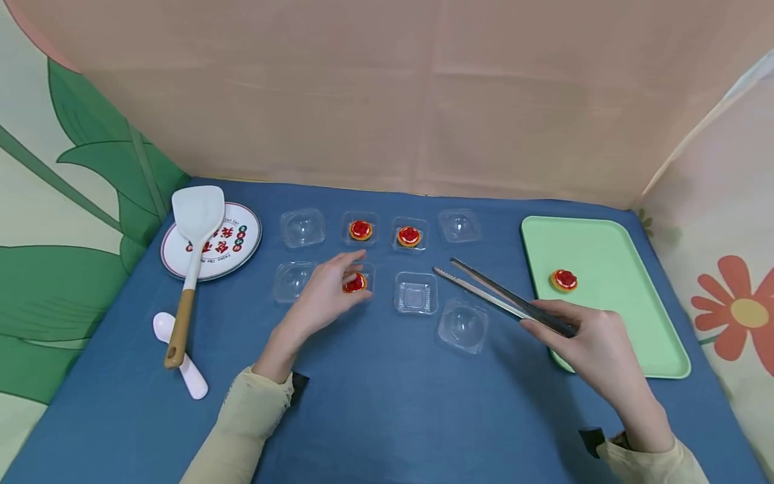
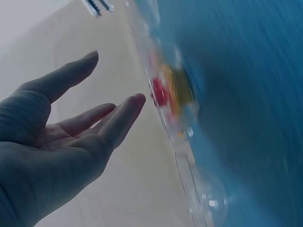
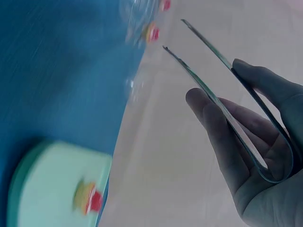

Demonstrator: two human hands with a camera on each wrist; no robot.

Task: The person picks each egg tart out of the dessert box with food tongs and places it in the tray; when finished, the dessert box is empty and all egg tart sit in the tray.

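Observation:
My left hand (image 1: 326, 290) is over a clear plastic box holding a small red-topped tart (image 1: 355, 283), its fingers extended and partly overlapping the box in the head view. In the left wrist view, the fingertips come close to that boxed tart (image 2: 163, 92), and the palm is bare. With my right hand (image 1: 595, 343) I grip metal tongs (image 1: 514, 296) between thumb and fingers. Their tips are spread apart with nothing between them, left of the light green tray (image 1: 623, 329). One red-topped tart (image 1: 564, 280) lies on the tray.
Two tarts (image 1: 361, 230) (image 1: 408, 236) sit in clear boxes at the back. A tartless box base (image 1: 416, 293) and several domed lids (image 1: 462, 326) lie nearby. At left, a white spatula (image 1: 198, 208) rests across stacked plates (image 1: 248, 245) and over a pale spoon (image 1: 193, 380).

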